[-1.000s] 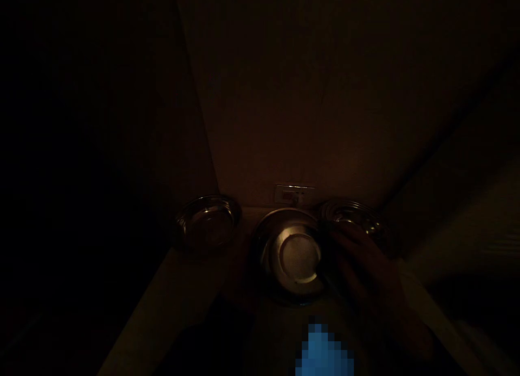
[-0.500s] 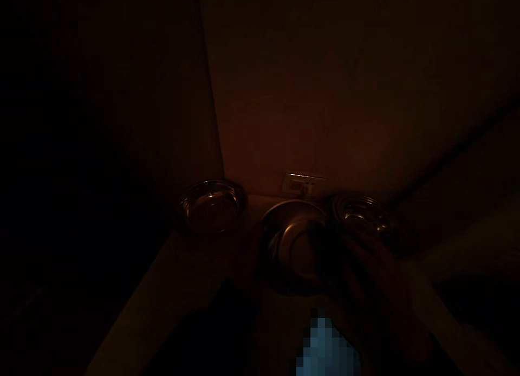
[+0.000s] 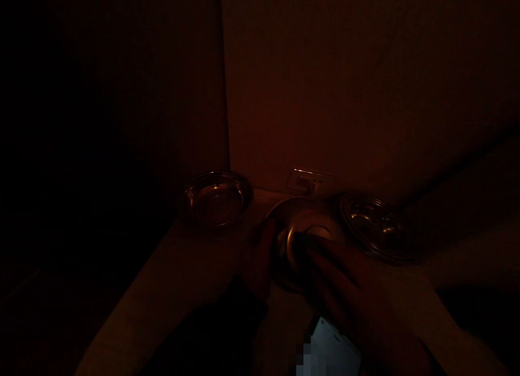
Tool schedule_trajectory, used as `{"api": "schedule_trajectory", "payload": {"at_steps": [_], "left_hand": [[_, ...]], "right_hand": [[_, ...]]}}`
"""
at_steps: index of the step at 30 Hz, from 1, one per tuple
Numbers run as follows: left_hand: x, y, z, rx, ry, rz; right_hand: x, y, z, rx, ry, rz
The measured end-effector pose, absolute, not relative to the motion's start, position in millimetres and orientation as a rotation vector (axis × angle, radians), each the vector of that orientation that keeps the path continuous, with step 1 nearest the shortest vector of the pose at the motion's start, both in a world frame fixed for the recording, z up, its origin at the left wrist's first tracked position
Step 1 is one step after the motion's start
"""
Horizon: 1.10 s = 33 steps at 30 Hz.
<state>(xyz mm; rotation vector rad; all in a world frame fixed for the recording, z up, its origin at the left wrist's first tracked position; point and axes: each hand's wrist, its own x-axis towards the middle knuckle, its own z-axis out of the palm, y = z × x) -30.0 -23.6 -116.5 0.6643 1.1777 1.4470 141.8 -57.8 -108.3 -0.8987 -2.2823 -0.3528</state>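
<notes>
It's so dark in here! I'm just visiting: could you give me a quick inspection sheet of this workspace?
Surface: pale counter in a dim corner.
Job's things: steel bowl, tilted, held between both hands.
Clutter: left steel dish; right steel dish; pale object, partly pixelated.
Hands: left hand at the bowl's left edge; right hand across its front.
Cables: nothing seen.
Surroundings: wall with a switch plate.

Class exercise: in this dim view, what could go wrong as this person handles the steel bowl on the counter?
The steel bowl between the left hand and right hand sits close to the steel dish, so it could clang into it or tip it. The poor light may also hide a slip.
</notes>
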Motion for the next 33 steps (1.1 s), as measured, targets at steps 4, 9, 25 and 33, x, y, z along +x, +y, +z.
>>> {"api": "schedule_trajectory", "payload": {"at_steps": [4, 9, 25, 33], "left_hand": [[-31, -25, -110, 0.631, 1.195, 1.459], [-31, -23, -116, 0.611, 1.175, 1.490], [-30, -23, -120, 0.672, 1.229, 1.486], [-29, -23, -121, 0.646, 1.214, 1.495]], "right_hand": [[135, -47, -100, -1.012, -2.260, -0.311], [127, -48, -101, -0.995, -2.290, -0.269], [125, -56, -96, -0.891, -2.513, -0.414], [118, -45, -80, -0.974, -2.527, -0.399]]}}
